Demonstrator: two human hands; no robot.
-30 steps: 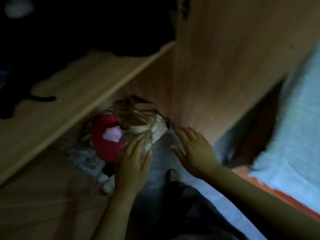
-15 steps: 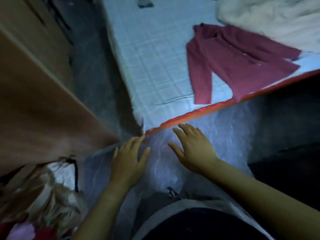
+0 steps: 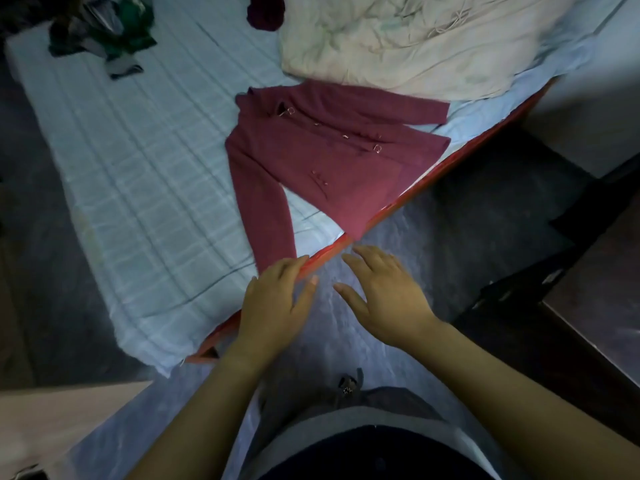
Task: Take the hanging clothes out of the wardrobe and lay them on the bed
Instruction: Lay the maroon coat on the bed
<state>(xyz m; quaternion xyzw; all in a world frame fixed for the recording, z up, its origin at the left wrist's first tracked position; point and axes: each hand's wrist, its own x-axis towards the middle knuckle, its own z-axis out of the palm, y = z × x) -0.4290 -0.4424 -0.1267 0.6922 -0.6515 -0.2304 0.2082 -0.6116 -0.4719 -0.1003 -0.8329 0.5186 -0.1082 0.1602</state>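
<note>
A maroon buttoned jacket (image 3: 332, 157) lies flat on the bed (image 3: 138, 188), its hem at the bed's red edge and one sleeve stretched toward me. Both my hands hover empty in front of me, fingers straight and spread. My left hand (image 3: 277, 303) is over the bed's near edge, just below the sleeve end. My right hand (image 3: 384, 296) is beside it over the floor. A corner of the wooden wardrobe (image 3: 52, 420) shows at the lower left; its inside is out of view.
A cream quilt (image 3: 408, 43) is bunched at the back right of the bed. A dark green heap of clothes (image 3: 104, 29) and a dark red cloth (image 3: 266, 10) lie at the far end. Dark furniture (image 3: 588, 306) stands at the right.
The view has swung from the wardrobe's lower shelf over to the bed. Both hands stay empty and spread and now hover at the bed's edge near the maroon jacket.
</note>
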